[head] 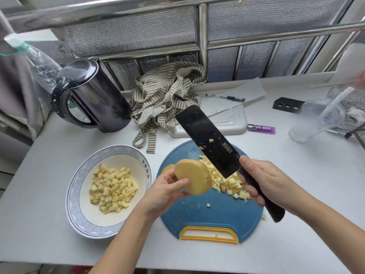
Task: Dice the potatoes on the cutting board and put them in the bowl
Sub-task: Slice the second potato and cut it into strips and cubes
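My left hand (167,189) holds a thick round potato slice (194,177) lifted above the blue cutting board (209,214). My right hand (264,180) grips the handle of a black cleaver (209,141), its blade raised and pointing up to the left, with small potato bits stuck on it. A pile of diced potato (227,182) lies on the board under the blade. Another potato piece (167,168) sits at the board's left edge, partly hidden by the slice. The white patterned bowl (79,194) left of the board holds diced potato (112,188).
A black kettle (92,97) stands at the back left, a striped cloth (166,99) behind the board. A white tray (227,123), pen (225,97), purple lighter (261,129) and clear glass with straw (312,123) are at the back right.
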`<action>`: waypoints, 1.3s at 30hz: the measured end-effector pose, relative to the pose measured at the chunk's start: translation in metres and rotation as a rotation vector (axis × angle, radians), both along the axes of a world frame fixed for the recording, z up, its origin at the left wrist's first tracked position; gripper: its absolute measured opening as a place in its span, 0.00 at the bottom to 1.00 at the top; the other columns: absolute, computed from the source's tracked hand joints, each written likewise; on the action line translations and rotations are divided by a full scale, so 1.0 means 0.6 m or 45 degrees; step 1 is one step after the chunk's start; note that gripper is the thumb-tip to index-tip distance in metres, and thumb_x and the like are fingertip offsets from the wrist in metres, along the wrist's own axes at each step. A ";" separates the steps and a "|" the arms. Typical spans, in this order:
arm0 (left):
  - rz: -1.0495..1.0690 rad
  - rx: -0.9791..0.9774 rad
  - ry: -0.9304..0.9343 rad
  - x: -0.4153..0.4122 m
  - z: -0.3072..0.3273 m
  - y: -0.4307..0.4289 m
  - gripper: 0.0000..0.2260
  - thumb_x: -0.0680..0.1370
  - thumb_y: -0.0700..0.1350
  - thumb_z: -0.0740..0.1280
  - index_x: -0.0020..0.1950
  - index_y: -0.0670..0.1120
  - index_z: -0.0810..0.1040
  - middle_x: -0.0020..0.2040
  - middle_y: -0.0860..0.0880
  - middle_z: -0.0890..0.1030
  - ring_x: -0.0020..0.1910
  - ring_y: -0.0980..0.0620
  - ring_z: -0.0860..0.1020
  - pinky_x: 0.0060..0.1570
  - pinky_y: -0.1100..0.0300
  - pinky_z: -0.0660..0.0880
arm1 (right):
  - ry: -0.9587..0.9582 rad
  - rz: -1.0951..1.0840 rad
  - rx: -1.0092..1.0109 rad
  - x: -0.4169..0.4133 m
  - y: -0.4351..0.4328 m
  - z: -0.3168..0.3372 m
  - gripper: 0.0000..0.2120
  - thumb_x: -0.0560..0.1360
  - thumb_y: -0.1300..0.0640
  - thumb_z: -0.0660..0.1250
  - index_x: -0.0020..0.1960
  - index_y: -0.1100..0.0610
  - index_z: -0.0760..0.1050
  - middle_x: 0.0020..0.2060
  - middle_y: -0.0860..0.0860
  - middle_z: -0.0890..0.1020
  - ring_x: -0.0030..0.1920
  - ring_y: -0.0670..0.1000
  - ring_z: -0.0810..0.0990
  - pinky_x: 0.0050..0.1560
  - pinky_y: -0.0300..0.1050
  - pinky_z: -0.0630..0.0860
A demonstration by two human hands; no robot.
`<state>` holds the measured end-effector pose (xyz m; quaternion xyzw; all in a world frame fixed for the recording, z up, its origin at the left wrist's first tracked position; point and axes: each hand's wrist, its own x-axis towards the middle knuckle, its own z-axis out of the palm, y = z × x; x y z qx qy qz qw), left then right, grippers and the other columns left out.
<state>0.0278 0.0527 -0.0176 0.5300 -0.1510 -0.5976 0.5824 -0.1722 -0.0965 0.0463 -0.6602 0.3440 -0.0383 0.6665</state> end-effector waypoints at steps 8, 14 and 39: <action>0.124 -0.107 0.266 -0.019 0.009 -0.017 0.37 0.55 0.49 0.84 0.60 0.40 0.76 0.54 0.41 0.82 0.50 0.46 0.82 0.41 0.54 0.80 | -0.013 -0.055 -0.027 -0.004 0.040 0.006 0.24 0.73 0.36 0.55 0.35 0.57 0.69 0.23 0.53 0.69 0.20 0.53 0.67 0.23 0.40 0.66; 0.104 -0.103 0.279 -0.020 0.007 -0.019 0.35 0.54 0.49 0.85 0.58 0.41 0.78 0.54 0.42 0.82 0.49 0.46 0.82 0.39 0.55 0.80 | -0.006 -0.122 0.023 -0.004 0.040 0.006 0.24 0.72 0.34 0.55 0.32 0.53 0.70 0.23 0.53 0.69 0.20 0.52 0.67 0.23 0.41 0.66; 0.213 -0.116 0.255 -0.018 0.008 -0.017 0.41 0.54 0.50 0.85 0.61 0.37 0.73 0.54 0.41 0.82 0.48 0.47 0.82 0.38 0.57 0.81 | 0.012 -0.145 -0.160 0.005 0.046 0.026 0.24 0.73 0.36 0.54 0.32 0.55 0.68 0.22 0.53 0.69 0.20 0.52 0.67 0.23 0.41 0.67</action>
